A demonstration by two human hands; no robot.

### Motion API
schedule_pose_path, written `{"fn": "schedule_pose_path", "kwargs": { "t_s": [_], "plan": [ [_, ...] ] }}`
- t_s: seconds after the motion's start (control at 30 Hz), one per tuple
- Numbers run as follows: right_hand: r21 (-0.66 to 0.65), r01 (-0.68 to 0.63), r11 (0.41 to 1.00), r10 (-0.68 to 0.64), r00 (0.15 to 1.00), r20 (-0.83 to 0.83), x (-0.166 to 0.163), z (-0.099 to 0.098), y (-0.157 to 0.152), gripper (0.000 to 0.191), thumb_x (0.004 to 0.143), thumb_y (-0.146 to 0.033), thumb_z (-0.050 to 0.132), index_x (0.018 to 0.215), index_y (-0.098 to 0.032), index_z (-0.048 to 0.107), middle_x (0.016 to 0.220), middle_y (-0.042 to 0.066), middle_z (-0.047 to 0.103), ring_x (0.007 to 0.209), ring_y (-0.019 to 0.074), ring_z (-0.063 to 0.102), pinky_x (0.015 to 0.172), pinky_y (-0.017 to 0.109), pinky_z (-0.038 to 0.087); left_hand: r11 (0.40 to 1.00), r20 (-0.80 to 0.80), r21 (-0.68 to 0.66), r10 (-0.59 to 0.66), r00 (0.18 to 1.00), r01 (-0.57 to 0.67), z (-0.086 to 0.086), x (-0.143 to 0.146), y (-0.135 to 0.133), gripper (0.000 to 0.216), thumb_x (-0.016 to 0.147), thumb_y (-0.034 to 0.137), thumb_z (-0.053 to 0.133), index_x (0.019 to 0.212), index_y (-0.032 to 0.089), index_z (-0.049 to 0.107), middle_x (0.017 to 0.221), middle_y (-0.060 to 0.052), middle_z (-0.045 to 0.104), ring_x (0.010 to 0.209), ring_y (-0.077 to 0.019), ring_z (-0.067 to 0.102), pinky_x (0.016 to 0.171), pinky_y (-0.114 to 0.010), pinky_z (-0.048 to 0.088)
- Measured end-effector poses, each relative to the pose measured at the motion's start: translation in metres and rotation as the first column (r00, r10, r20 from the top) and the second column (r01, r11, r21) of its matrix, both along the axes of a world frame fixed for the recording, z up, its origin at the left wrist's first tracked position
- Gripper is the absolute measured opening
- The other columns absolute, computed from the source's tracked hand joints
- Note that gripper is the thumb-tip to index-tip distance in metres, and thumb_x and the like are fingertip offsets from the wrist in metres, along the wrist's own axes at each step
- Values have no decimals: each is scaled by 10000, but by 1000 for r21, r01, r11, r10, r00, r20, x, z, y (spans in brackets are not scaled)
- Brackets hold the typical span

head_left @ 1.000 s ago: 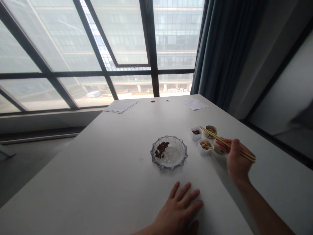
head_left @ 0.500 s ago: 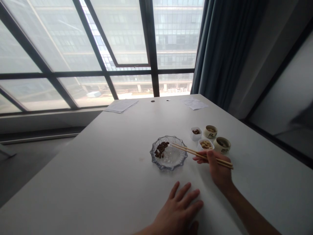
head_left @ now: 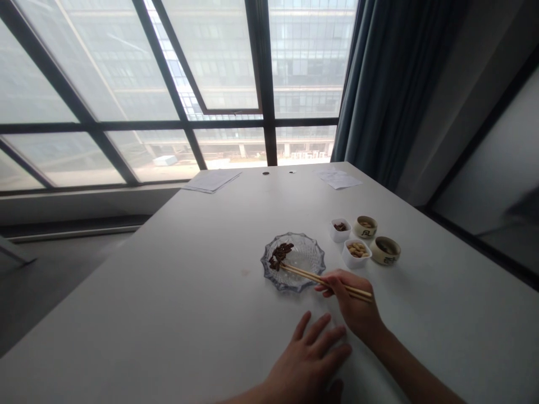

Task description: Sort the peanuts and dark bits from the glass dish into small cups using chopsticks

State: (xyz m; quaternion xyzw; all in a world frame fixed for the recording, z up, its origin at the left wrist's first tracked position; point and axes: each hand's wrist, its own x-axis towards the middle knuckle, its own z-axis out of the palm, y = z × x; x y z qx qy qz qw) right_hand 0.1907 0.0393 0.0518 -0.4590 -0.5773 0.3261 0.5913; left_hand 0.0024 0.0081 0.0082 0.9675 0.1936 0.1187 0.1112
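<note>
A pair of wooden chopsticks [head_left: 309, 274] is gripped in my right hand [head_left: 356, 303], at the right front of a clear glass plate [head_left: 314, 258] with a scalloped rim. The chopstick tips reach the lower edge of a pile of small dark brown pieces [head_left: 281, 253], perhaps seeds, on the plate's left side. Whether a piece is pinched between the tips cannot be made out. My left hand [head_left: 309, 356] lies on the white table [head_left: 189, 292] in front of the plate, fingers spread, holding nothing.
Right of the plate stand a white plastic cup of dark pieces [head_left: 340, 230], another with pale nuts [head_left: 356, 253], and two beige ceramic cups [head_left: 365, 226] with dark characters. Papers [head_left: 213, 180] lie at the far left of the table, and more sheets [head_left: 340, 179] at the far right.
My right hand has come nearer and to the left, taking the chopstick tips from the plate's middle to the dark pile. My left hand stays spread on the table.
</note>
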Motion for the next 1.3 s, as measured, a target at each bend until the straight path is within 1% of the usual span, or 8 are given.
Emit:
{"fn": "schedule_pose_path", "kwargs": {
  "t_s": [0.2, 0.3, 0.37, 0.47, 0.57, 0.77, 1.07, 1.3],
  "plan": [
    [44, 65, 997, -68, 995, 75, 1, 10, -4, 331, 1045, -403, 600, 876, -206, 805, 798, 54, 807, 668, 187, 765, 643, 284, 620, 1000, 6, -5, -9, 1000, 9, -2, -1, 1, 469, 1058, 426, 532, 1498, 273, 488, 1645, -5, 422, 1524, -340, 328, 1225, -675, 251],
    [98, 177, 979, -183, 982, 54, 15, 15, -1, 333, 1031, -427, 615, 890, -199, 812, 812, 64, 819, 664, 200, 778, 639, 298, 639, 1000, 4, -9, -12, 1000, 12, -1, -1, 1, 479, 1041, 409, 563, 1494, 270, 489, 1642, -4, 427, 1525, -343, 330, 1226, -671, 251],
    [125, 327, 937, -332, 943, 13, 32, 21, 4, 334, 1010, -457, 644, 911, -188, 815, 816, 72, 823, 653, 209, 784, 638, 306, 648, 1000, 3, -17, -15, 1000, 15, 0, -1, 1, 492, 1025, 394, 590, 1491, 269, 494, 1638, -8, 435, 1524, -345, 334, 1232, -658, 248],
    [122, 552, 825, -551, 833, -40, 60, 30, 12, 372, 973, -510, 684, 946, -161, 808, 817, 90, 824, 671, 234, 796, 668, 331, 657, 999, -5, -33, -14, 1000, 13, 5, -1, 1, 493, 1013, 376, 611, 1481, 266, 503, 1635, -14, 440, 1525, -344, 337, 1242, -643, 237],
    [143, 642, 753, -639, 766, -71, 78, 38, 17, 449, 946, -564, 693, 901, -128, 787, 785, 115, 814, 632, 254, 787, 648, 362, 659, 998, -17, -57, -9, 1000, 8, 8, -1, 0, 476, 1030, 389, 585, 1482, 266, 496, 1644, -12, 426, 1528, -344, 331, 1239, -656, 233],
    [156, 662, 733, -669, 743, -10, 82, 40, 18, 463, 953, -584, 675, 877, -137, 769, 785, 118, 812, 640, 248, 786, 645, 345, 654, 997, -26, -76, -10, 1000, 8, 11, -2, 0, 450, 1062, 423, 534, 1482, 269, 485, 1647, -3, 422, 1539, -335, 309, 1240, -659, 222],
    [192, 676, 712, -682, 730, -43, 79, 44, 16, 415, 949, -547, 698, 865, -144, 750, 771, 107, 805, 646, 244, 786, 667, 342, 658, 997, -18, -81, -4, 1000, 2, 10, -1, -1, 453, 1053, 402, 562, 1480, 267, 491, 1654, -8, 410, 1539, -333, 307, 1244, -654, 218],
    [141, 572, 808, -566, 820, -87, 57, 36, 10, 373, 983, -514, 666, 916, -162, 772, 781, 86, 809, 666, 240, 789, 692, 352, 660, 998, -25, -62, -14, 1000, 13, 10, -1, 0, 477, 1042, 397, 569, 1493, 263, 485, 1653, -15, 413, 1534, -347, 316, 1231, -668, 239]
  ]
}}
